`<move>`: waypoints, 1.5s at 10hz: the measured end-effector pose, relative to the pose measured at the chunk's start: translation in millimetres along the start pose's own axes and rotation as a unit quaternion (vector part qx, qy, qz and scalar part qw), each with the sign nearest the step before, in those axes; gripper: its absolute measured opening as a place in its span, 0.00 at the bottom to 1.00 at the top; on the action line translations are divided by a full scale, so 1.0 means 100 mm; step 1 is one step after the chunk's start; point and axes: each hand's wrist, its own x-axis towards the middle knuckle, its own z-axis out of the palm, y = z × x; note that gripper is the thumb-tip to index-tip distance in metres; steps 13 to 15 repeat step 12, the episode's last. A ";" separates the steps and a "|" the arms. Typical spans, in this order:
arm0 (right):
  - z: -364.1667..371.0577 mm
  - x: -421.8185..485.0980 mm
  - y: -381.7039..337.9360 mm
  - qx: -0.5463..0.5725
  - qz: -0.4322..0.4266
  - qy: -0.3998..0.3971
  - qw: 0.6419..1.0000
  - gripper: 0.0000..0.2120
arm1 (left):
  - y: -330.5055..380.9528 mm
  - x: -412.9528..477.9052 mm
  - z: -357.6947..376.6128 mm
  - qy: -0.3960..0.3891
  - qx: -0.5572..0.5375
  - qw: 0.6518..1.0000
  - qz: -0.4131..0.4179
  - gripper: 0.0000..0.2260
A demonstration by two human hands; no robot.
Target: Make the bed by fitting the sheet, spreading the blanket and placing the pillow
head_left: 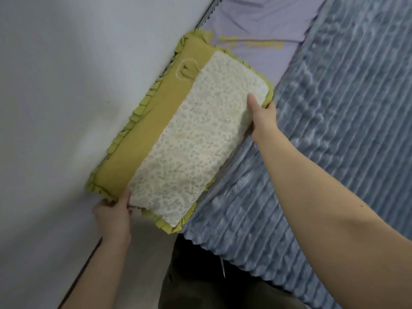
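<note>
Our left hand (112, 216) and right hand (263, 118) each grip an end of the pillow (178, 139), thumbs on top, other fingers hidden beneath; pillow lies against the wall (78, 74), overlapping the blanket (323, 141).

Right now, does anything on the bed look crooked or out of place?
Nothing is damaged. The pillow sits against the wall, both hands gripping its ends, and its near corner overhangs the bed edge. The sheet looks slightly wrinkled.
</note>
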 end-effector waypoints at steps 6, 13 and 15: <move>0.10 -1.29 1.76 -0.574 -0.278 -0.196 0.745 0.30 | -0.20 0.05 0.37 -0.153 0.618 0.665 0.389 0.60; -1.65 -2.76 1.41 -0.323 -0.006 -0.076 0.943 0.22 | 0.14 -0.38 -0.60 -0.294 0.598 0.688 0.288 0.23; -1.65 -2.76 1.41 -0.323 -0.006 -0.076 0.943 0.22 | 0.14 -0.38 -0.60 -0.294 0.598 0.688 0.288 0.23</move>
